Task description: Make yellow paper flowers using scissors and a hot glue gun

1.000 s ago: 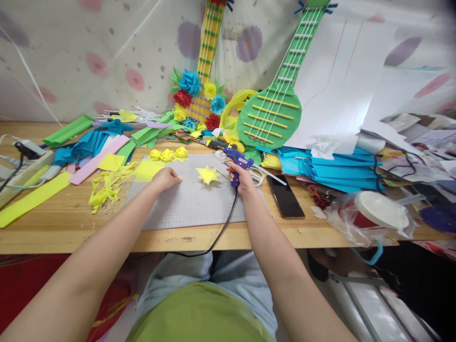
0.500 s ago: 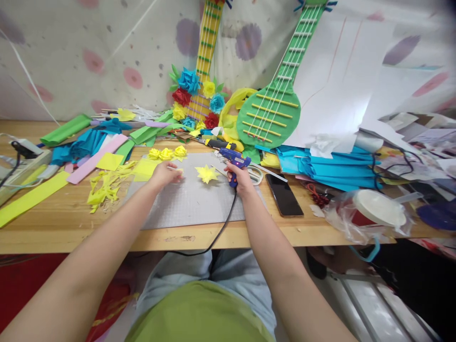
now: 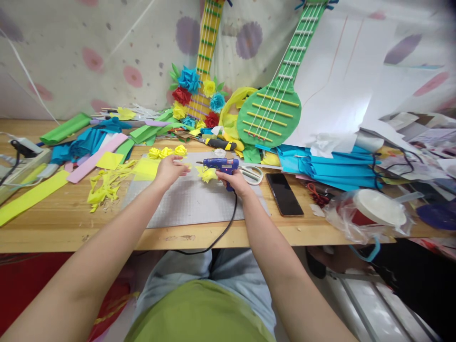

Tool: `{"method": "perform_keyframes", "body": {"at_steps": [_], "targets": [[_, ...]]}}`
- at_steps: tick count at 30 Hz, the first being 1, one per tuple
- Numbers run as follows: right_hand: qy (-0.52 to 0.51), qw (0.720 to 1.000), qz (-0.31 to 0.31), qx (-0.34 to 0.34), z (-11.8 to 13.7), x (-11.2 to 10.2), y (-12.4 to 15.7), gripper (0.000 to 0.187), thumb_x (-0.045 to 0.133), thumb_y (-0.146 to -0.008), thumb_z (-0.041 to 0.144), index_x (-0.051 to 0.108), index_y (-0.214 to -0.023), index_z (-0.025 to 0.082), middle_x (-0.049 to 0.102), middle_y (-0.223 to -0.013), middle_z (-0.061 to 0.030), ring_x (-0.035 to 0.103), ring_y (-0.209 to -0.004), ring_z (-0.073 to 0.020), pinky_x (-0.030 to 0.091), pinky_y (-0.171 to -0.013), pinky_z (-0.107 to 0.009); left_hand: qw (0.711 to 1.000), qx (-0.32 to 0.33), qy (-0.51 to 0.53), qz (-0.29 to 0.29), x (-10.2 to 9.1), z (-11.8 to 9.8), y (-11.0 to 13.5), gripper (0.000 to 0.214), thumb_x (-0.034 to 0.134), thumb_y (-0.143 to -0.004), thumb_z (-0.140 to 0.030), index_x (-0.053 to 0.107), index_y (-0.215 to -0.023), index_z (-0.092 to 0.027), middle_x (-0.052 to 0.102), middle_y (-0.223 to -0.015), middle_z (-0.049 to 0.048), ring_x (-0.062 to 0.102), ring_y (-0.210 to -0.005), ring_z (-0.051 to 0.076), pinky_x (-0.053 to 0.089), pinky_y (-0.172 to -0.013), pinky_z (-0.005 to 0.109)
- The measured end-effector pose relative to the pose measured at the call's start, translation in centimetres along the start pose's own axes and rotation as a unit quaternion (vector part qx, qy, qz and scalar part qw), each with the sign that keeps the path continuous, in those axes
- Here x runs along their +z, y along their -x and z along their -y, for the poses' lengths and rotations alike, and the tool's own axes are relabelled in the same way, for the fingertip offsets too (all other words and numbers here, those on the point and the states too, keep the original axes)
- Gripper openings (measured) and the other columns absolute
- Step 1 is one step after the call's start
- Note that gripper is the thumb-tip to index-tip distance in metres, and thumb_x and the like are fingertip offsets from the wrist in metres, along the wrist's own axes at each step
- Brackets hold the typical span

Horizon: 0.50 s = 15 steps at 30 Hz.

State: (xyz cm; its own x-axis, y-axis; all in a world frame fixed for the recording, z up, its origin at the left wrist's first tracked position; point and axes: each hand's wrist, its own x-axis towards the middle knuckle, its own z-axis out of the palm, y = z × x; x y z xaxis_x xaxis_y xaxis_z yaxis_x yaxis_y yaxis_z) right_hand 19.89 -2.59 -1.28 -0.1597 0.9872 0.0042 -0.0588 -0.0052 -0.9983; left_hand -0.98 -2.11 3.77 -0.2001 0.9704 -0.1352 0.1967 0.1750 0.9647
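Observation:
My right hand (image 3: 234,181) is wrapped round the handle of a blue hot glue gun (image 3: 221,164), whose nozzle points left. A white glue stick (image 3: 263,166) juts from its back end. Partly behind the gun, a yellow crepe-paper flower (image 3: 206,175) lies on the grey cutting mat (image 3: 178,209). To the left, my left hand (image 3: 171,172) is closed in a pinch on a small yellow paper piece (image 3: 187,166), mostly hidden by the fingers. Several finished yellow paper roses (image 3: 166,152) sit in a row just beyond this hand.
White-handled scissors (image 3: 252,175) and a black phone (image 3: 284,194) lie to the right. Yellow paper scraps (image 3: 103,190) spread at the left. Behind stand a green paper lute (image 3: 270,114) and a yellow one (image 3: 204,61) with flowers. The gun's black cord (image 3: 228,225) hangs over the table's front edge.
The glue gun has swung level and moved left, so it now partly covers the yellow flower. My left hand has shifted slightly right and up with the yellow piece.

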Motion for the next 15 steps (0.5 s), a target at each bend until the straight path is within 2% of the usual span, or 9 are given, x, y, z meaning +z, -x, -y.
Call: {"method": "perform_keyframes", "body": {"at_steps": [4,8,15], "targets": [[0.028,0.999,-0.001,0.022,-0.1,0.2,0.1,0.03,0.074,-0.058,0.041,0.059,-0.07,0.017,0.057,-0.053,0.0032,0.041,-0.04,-0.0053,0.032,-0.038,-0.02,0.999,0.041,0.009,-0.007,0.4,0.6,-0.2,0.039,0.07,-0.062,-0.014,0.047,-0.093,-0.016,0.06,-0.068,-0.0034,0.065,-0.063,0.012,0.054,-0.071,0.03],[0.052,0.998,-0.007,0.027,-0.4,0.1,-0.1,0.031,0.073,-0.058,0.042,0.058,-0.072,0.018,0.056,-0.054,0.0033,0.042,-0.04,-0.0055,0.032,-0.038,-0.02,0.996,0.064,-0.046,-0.031,0.2,1.2,-0.4,0.041,0.072,-0.058,-0.017,0.046,-0.089,-0.018,0.058,-0.068,-0.0048,0.063,-0.06,0.011,0.055,-0.068,0.031],[0.078,0.996,-0.01,0.03,-0.7,0.0,-0.3,0.034,0.072,-0.059,0.045,0.06,-0.075,0.018,0.058,-0.056,0.0028,0.044,-0.04,-0.0061,0.034,-0.038,-0.02,0.997,0.051,-0.048,-0.034,0.3,1.2,-0.1,0.043,0.071,-0.057,-0.016,0.044,-0.09,-0.018,0.058,-0.069,-0.0035,0.063,-0.065,0.013,0.056,-0.06,0.031]]}}
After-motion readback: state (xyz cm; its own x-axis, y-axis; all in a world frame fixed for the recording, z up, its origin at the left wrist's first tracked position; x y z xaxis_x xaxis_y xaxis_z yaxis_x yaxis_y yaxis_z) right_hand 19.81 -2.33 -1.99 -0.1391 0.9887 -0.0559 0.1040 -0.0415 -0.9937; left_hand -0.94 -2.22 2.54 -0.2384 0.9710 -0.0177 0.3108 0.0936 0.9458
